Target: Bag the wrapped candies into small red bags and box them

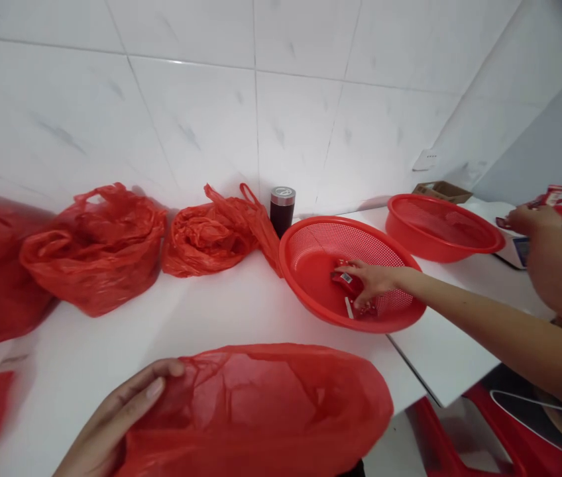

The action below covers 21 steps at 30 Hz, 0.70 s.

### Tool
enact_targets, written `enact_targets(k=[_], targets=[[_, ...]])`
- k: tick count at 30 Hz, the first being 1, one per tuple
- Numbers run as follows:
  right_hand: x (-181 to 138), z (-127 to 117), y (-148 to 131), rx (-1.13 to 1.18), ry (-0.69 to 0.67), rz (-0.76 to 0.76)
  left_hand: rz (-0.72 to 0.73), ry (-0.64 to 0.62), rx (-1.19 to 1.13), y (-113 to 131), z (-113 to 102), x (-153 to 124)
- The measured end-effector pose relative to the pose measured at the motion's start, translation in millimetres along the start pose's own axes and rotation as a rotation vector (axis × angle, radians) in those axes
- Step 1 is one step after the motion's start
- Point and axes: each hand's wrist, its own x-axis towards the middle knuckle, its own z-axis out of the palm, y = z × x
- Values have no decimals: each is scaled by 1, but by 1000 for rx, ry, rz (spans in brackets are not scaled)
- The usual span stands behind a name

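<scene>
A red plastic bag [261,404] lies at the front, its mouth spread wide, and my left hand [134,404] pinches its left rim. Reaching down into a red perforated basket [311,291] is my right hand [373,281]. Its fingers and thumb are curved around a small glossy red packet [346,281] with a white barcode patch. More small red pieces lie under and beside that hand, partly covered by it. The right fingertips touch the packet's upper edge.
Several red bags, including a crumpled one [97,245], stand along the tiled wall. A dark tumbler [282,211] is behind the basket. A red basin [440,228], a cardboard box [443,191] and another person's hand [532,218] holding a red packet are on the right.
</scene>
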Motion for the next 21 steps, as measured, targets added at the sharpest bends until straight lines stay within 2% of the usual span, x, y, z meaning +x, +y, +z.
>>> enact_targets(k=[2,7,14,17,21], targets=[[-8,6,-1,-29,12,20,-2,6,-18,-4,2,4],[-8,14,-9,29,29,75,12,-134,61,-15,8,11],[-15,17,-22,236,88,50,205,-204,413,-19,3,9],[-16,5,-26,314,139,8,289,-245,498,-15,5,3],[-34,-28,-46,445,259,-74,365,-219,523,-12,10,0]])
